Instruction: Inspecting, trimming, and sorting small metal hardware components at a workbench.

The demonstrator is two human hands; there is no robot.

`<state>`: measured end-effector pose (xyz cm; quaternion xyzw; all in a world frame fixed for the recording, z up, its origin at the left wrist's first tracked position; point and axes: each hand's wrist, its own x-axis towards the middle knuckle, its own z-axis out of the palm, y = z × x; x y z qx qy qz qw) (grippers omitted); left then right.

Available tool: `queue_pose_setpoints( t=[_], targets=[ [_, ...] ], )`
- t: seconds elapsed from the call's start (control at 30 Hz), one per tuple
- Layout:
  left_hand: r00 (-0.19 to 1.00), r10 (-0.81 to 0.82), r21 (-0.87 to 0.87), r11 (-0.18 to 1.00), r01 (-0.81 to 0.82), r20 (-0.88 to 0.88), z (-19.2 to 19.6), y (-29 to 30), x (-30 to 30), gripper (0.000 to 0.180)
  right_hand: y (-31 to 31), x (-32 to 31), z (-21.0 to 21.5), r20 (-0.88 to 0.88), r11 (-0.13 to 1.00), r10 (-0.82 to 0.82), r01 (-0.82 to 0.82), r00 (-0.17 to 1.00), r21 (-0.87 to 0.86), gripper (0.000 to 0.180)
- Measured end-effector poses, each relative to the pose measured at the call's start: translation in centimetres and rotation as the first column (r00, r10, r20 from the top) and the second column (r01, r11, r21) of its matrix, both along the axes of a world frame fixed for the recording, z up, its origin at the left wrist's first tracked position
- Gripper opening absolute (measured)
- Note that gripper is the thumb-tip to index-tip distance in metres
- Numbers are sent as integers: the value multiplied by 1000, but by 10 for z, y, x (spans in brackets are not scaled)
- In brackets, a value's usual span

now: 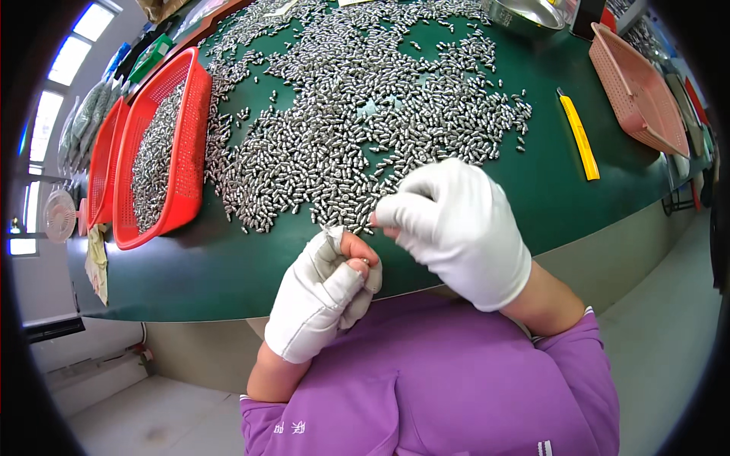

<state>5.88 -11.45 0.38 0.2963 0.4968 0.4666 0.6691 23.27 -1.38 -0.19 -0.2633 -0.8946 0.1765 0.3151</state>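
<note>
White gloves with bare fingertips cover both of my hands. My left hand (315,300), near the table's front edge, is closed with thumb and forefinger pinched on a small metal part (366,261), of which only a shiny tip shows. My right hand (468,235) is up and to the right of it, fingers curled together. What it holds, if anything, is hidden behind the glove. Just beyond both hands spreads a wide heap of small silvery, bullet-shaped metal parts (304,163), lying loose on the green tabletop (547,190).
At the left, a red plastic basket (199,144) contains many more such parts, with another red basket (97,175) beside it. A yellow utility knife (580,140) lies on the right. Farther right stands a pink basket (635,99). A metal bowl (523,17) is at the back.
</note>
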Motion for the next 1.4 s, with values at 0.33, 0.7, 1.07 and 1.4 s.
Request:
queue_pose_setpoints(
  t=[0.33, 0.7, 1.07, 1.4],
  targets=[
    [999, -3, 10, 1000, 3, -41, 3, -1, -1, 20, -4, -4, -8, 208, 968, -234, 209, 950, 139, 11],
    [992, 41, 20, 999, -43, 116, 0, -1, 0, 15, -20, -9, -2, -355, 797, 21, -230, 934, -559, 11],
    [998, 26, 34, 999, -28, 66, -1, -4, -2, 13, -12, -9, -12, -6, 996, -38, 38, 999, -83, 13],
    [989, 126, 129, 982, -135, 71, -5, -7, -2, 39, -15, -10, -12, 142, 995, -97, 91, 985, 45, 14]
  ],
)
